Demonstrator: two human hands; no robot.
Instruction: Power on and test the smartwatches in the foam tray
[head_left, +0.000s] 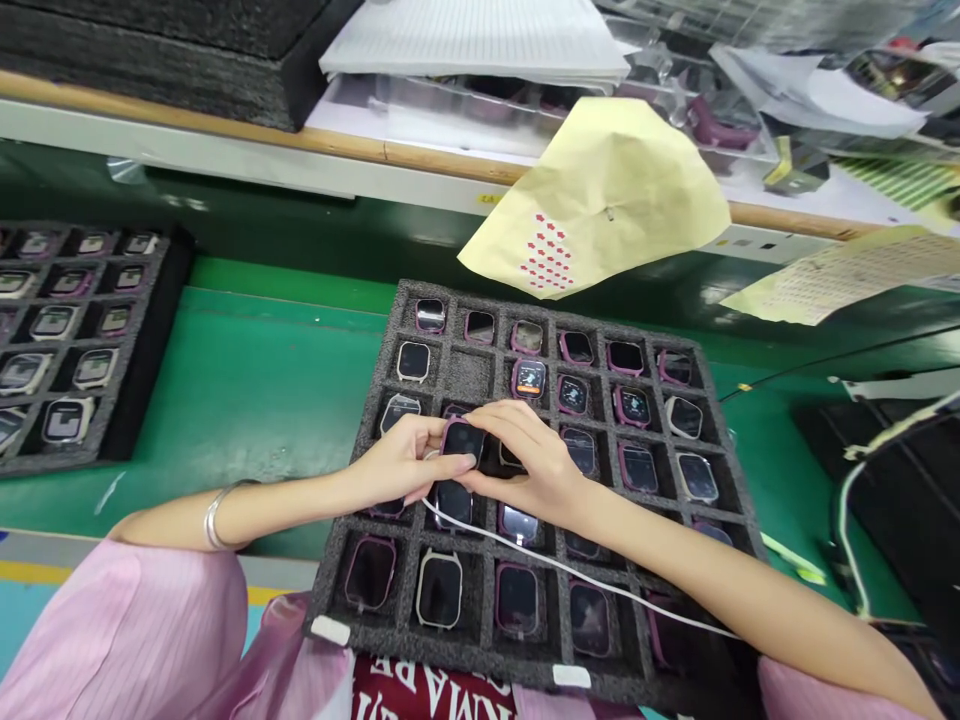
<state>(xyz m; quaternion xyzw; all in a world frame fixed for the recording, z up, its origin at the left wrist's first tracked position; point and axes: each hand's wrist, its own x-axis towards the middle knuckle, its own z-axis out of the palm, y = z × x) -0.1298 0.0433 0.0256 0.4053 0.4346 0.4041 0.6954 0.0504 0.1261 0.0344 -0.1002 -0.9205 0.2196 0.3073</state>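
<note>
Between my two hands is a smartwatch (pixel 463 442) with a dark screen and a purple case, held above a grey foam tray (pixel 466 374). My left hand (pixel 401 460) grips its left side, thumb across the lower edge. My right hand (pixel 525 462) pinches its right side with thumb and fingers. A white cable (pixel 585 578) runs from beside my left fingers across the tray to the lower right. Watches with purple or silver cases sit in the tray's compartments; one watch (pixel 529 379) in the second row has a lit screen. The compartment left of it holds no watch.
Another foam tray of watches (pixel 142 370) lies at the left on the green table (pixel 247 370). Behind is a shelf (pixel 420 155) with papers and plastic boxes; a yellow sheet (pixel 600 200) hangs from its edge. Black foam (pixel 847 470) and a pale cable (pixel 846 520) are at the right.
</note>
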